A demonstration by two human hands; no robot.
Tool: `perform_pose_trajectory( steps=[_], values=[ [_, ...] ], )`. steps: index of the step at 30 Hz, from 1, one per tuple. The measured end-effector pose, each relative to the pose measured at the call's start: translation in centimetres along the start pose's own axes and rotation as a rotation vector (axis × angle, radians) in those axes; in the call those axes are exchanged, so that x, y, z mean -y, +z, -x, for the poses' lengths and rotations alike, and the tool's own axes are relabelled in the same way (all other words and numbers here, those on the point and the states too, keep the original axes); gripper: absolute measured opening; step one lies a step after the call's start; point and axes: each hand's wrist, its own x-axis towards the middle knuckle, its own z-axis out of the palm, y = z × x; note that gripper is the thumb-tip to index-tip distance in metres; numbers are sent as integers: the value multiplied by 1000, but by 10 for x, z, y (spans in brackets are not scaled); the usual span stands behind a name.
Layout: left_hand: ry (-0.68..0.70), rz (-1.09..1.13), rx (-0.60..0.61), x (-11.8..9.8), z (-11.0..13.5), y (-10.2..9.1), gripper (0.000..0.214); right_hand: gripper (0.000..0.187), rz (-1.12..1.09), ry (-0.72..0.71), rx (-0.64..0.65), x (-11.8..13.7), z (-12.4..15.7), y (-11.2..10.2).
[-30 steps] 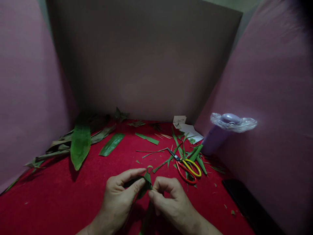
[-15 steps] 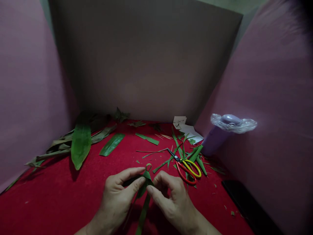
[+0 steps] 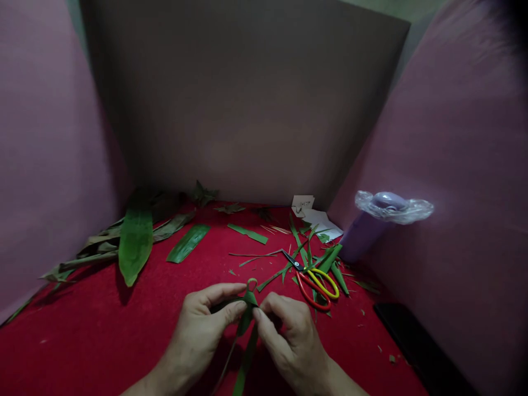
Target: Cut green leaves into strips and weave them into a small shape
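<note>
A folded green leaf strip (image 3: 248, 316) with a small loop at its top sits between both my hands, low in the middle of the head view. My left hand (image 3: 198, 335) pinches it from the left with thumb and forefinger. My right hand (image 3: 289, 341) pinches it from the right, fingers curled. A long tail of the strip hangs down between my wrists. Red-and-yellow scissors (image 3: 315, 280) lie on the red cloth (image 3: 103, 330) just right of my hands.
Large green and dried leaves (image 3: 134, 242) are piled at the left. Cut leaf strips (image 3: 247, 234) and scraps litter the middle and right. A purple plastic-wrapped object (image 3: 371, 223), white paper (image 3: 313, 214) and a dark flat object (image 3: 416, 346) lie at the right. Pink and brown panels wall the space.
My hands stayed in place, working the folded strip. The right thumb and forefinger shifted slightly on it, and the hanging tail came into view between my wrists.
</note>
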Motion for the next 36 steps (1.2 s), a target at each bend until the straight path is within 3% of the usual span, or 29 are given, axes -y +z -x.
perform_pose_trajectory(
  steps=[5, 9, 11, 16, 20, 23, 29, 36],
  values=[
    [-41, -62, 154, -3, -4, -5, 12, 22, 66, -47, -30, -1, -1, -2],
    [103, -255, 181, -6, 1, -7, 6, 20, 148, -246, -110, -1, -2, -4],
    [304, -385, 176, -6, 4, -8, 11, 18, 192, -332, -150, 0, -2, -5],
    [1038, -673, 180, 1, 5, -16, 25, 11, 257, -509, -249, 4, -3, -10],
    [1304, -883, 135, 11, 5, -23, 25, 13, 284, -562, -292, 6, -2, -13],
    [1356, -952, 88, 14, 10, -24, 25, 15, 298, -595, -307, 5, 0, -13],
    [1287, -866, 111, 10, 14, -18, 29, 12, 300, -605, -356, 4, 2, -12],
    [1236, -841, 140, 5, 15, -19, 25, 12, 227, -569, -323, 11, -2, -15]
  ],
)
